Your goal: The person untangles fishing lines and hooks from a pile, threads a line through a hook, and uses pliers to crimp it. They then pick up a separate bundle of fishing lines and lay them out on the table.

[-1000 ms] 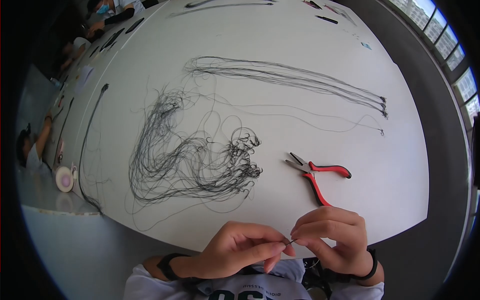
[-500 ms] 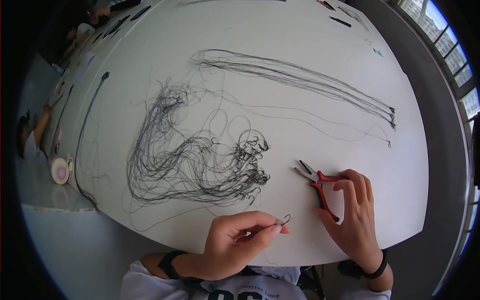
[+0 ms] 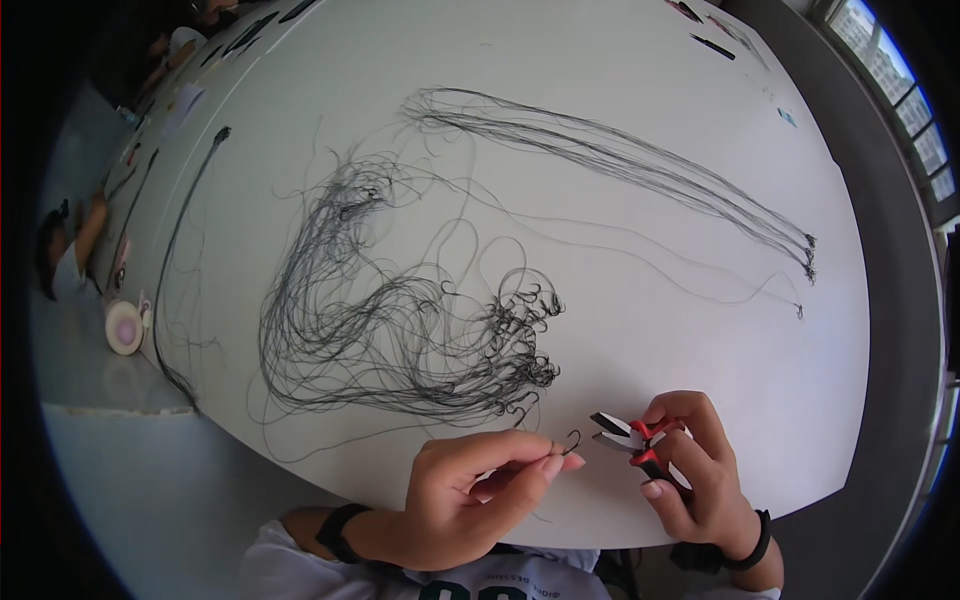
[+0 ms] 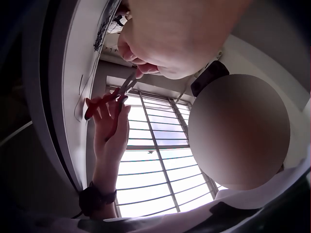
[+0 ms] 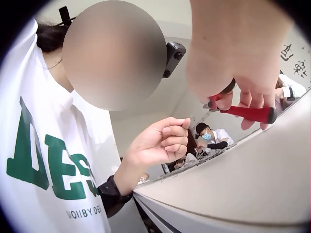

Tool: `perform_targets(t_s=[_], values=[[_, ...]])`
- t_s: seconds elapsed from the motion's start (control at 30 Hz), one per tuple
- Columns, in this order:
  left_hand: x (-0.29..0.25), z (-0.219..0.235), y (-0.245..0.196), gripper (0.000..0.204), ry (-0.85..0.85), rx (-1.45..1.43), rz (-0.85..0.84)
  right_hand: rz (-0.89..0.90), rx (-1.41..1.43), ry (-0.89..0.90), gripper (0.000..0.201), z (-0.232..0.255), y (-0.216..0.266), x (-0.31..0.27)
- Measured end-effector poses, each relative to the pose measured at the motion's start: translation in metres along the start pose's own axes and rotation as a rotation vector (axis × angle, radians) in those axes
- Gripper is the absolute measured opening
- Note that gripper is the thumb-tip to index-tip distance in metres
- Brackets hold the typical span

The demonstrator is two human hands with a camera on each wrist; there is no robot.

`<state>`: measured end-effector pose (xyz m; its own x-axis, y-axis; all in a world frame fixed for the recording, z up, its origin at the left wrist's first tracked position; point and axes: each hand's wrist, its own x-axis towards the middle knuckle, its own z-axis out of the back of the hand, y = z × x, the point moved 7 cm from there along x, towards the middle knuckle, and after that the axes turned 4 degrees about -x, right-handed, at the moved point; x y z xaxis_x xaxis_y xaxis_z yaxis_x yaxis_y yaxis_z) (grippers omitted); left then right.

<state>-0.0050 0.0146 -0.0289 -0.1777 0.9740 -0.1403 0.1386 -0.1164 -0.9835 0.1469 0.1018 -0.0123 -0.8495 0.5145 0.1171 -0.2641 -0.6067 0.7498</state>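
Note:
In the head view my left hand (image 3: 465, 495) pinches a small dark fish hook (image 3: 574, 442) between thumb and forefinger, its bend poking out past the fingertips. My right hand (image 3: 705, 480) grips red-and-black pliers (image 3: 640, 444) with fingers curled round the handles. The plier jaws stand apart and point toward the hook, a short gap from it. From the right wrist, a red handle (image 5: 250, 114) shows under the fingers. Just beyond the left hand lies a tangled heap of dark fishing lines (image 3: 285, 310), with many hooks (image 3: 535, 372) bunched at its right end.
A second, straighter bundle of lines (image 3: 620, 140) stretches across the white table (image 3: 700, 340). Another dark strand (image 3: 178, 230) lies along the left edge, near a round white-and-pink object (image 3: 124, 328). A black tool (image 3: 712, 46) rests at the far right. Other people sit beyond the table's left side.
The right hand let go of the left hand's piece, reached to the pliers on the table, took them up and brought them toward the left hand. The left hand keeps pinching the hook.

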Motion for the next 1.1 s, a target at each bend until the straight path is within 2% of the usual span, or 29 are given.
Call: perform_targets(t_s=[0.1,0.2,0.37,0.63,0.8,0.93,1.1], values=[[0.0,-0.001,0.003,0.01,0.003,-0.009,-0.04,0.054,0.028,-0.003,0.027,-0.003,0.001,0.001],[0.0,-0.001,0.003,0.011,0.014,-0.019,-0.006,0.09,0.011,0.015,0.025,-0.005,0.005,0.004],[0.001,-0.001,0.002,0.012,0.042,0.009,0.003,0.193,-0.076,-0.133,0.023,-0.001,0.011,0.004],[0.001,-0.003,0.005,0.011,0.04,-0.007,0.028,0.185,-0.123,-0.2,0.019,0.001,0.014,0.001],[0.003,-0.003,0.0,0.01,0.04,0.074,-0.097,0.158,-0.146,-0.202,0.017,0.003,0.013,0.002],[0.004,-0.003,-0.003,0.011,0.019,0.115,-0.055,0.162,-0.15,-0.203,0.017,0.003,0.014,0.002],[0.004,-0.001,-0.001,0.011,-0.024,0.084,-0.122,0.134,-0.141,-0.198,0.017,0.002,0.013,0.002]])
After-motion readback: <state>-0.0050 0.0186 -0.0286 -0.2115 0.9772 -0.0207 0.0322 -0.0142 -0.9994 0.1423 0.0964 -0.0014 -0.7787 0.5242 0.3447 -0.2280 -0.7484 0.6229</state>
